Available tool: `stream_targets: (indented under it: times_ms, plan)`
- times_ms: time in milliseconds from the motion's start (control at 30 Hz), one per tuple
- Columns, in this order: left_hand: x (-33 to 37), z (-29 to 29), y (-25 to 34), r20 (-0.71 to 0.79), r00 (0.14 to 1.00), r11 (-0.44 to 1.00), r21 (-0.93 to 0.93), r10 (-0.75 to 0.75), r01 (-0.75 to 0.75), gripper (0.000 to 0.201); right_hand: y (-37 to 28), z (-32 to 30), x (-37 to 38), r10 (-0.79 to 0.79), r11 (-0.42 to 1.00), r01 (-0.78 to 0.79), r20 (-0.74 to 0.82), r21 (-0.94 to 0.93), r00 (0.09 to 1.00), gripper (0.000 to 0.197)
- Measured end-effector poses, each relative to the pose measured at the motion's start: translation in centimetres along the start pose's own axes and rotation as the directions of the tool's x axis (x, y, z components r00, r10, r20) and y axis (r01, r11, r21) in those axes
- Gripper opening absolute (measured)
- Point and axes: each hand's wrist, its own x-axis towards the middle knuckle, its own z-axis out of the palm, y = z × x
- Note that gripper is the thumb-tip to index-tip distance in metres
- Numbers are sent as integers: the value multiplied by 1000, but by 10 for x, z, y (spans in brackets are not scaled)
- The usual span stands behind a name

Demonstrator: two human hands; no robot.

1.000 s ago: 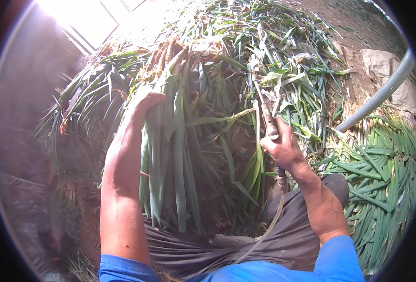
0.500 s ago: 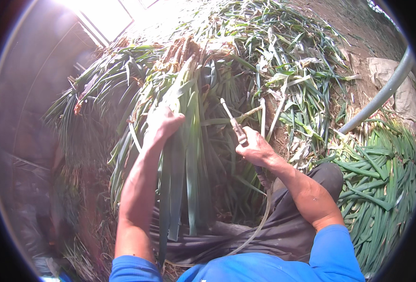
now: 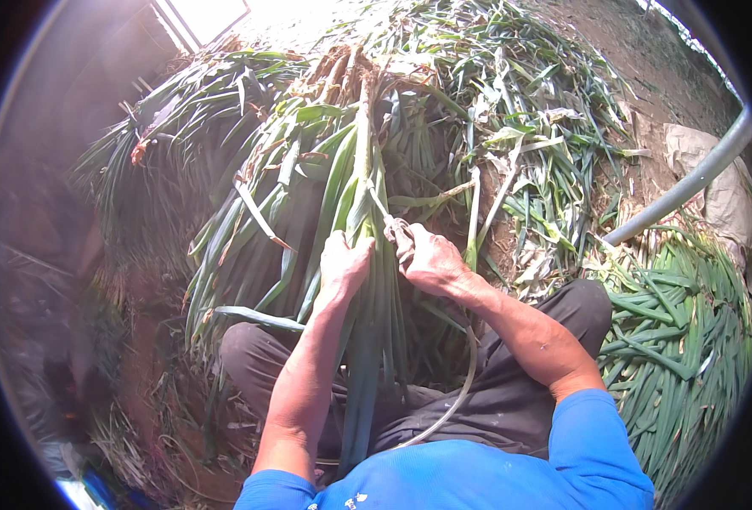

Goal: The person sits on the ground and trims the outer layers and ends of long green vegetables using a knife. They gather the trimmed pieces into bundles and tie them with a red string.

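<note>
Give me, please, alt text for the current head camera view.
A seated person in blue grips long leafy plants in the left hand and a tool in the right hand, a pale hose running below it. More green plants lie heaped beyond and at right, where a grey pipe slants in.

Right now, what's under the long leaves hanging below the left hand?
Dark trousers show on both sides of the leaves, below the left hand. Whatever lies right beneath the leaves is covered, so I can't tell.
</note>
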Motion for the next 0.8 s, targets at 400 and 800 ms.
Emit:
stream_targets:
  times_ms: [400,800]
  plan:
    - [10,-26,2,110,991,956,-289,77,-42,33,-11,5,11,-4,999,10,-126,50,992,27]
    - [6,-32,12,213,977,905,-411,-24,112,29,-5,1,145,120,993,-122,-177,-1,977,61]
